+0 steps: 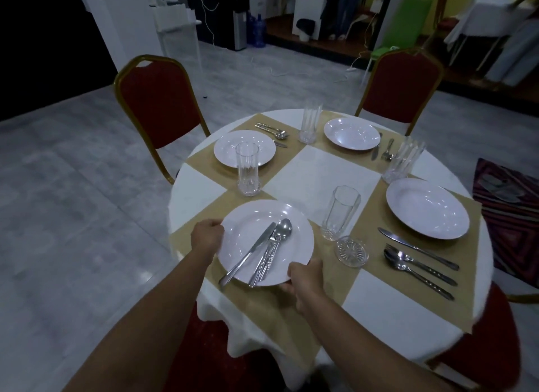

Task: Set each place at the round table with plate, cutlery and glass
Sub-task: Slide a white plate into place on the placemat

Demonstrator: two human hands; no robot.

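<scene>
Hands hold the near plate (267, 243) at opposite edges: the left hand (207, 237) curls over the far-left rim, the right hand (303, 278) closes on the near-right rim, thumb on top. The plate sits at, or just above, the tan mat (318, 301) on the near side of the tabletop (315, 172); whether it touches I cannot tell. On it lie a knife (248, 254), a fork (269, 253) and a spoon (281, 235), loose, side by side, handles toward the person and tips pointing away and right. The plate looks stiff, glossy and breakable, so a rim grip on two sides suits it, and it should stay level or the smooth cutlery will likely slide. A tall glass (339, 213) stands just right of the plate, with a small glass dish (351, 251) beside it.
</scene>
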